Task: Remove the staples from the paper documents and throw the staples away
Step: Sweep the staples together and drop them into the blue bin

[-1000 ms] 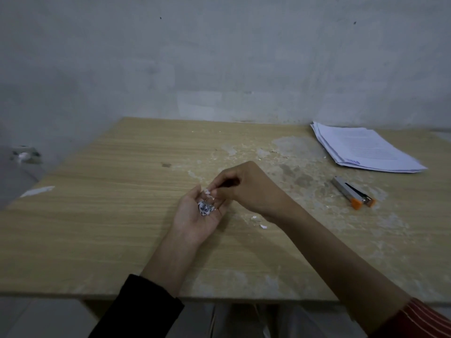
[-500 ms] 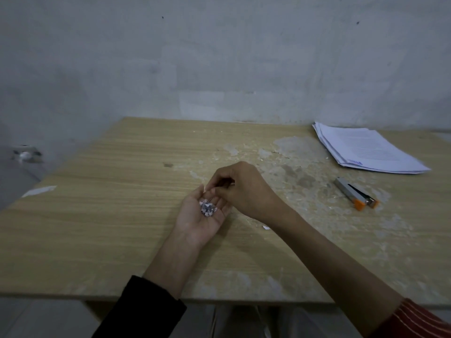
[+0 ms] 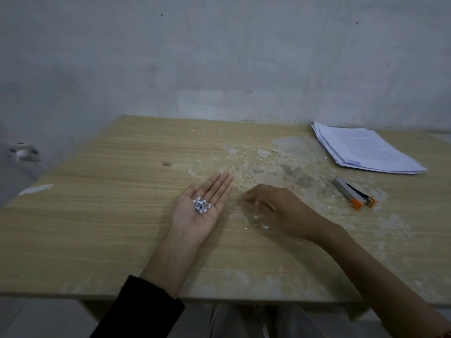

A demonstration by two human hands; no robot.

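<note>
L grip (image 3: 192, 223) flat, released, staple bits (image 3: 202, 205) on palm; R grip (image 3: 275, 211) curled, blurred, can't tell. Print on papers (image 3: 366, 148) unreadable.

Light wood-grain surface (image 3: 97, 228), worn to pale blotches (image 3: 288, 147) right of centre, bearing a small dark mark (image 3: 167, 163) and a white strip (image 3: 36, 189) at the left edge; scuffed grey wall (image 3: 219, 57) behind; blurred pale fitting (image 3: 22, 152) far left.

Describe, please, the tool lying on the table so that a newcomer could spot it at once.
On the wooden table, look right, just nearer than the stack of paper documents. The tool lies there: slim grey metal; nothing else has orange ends.
</note>
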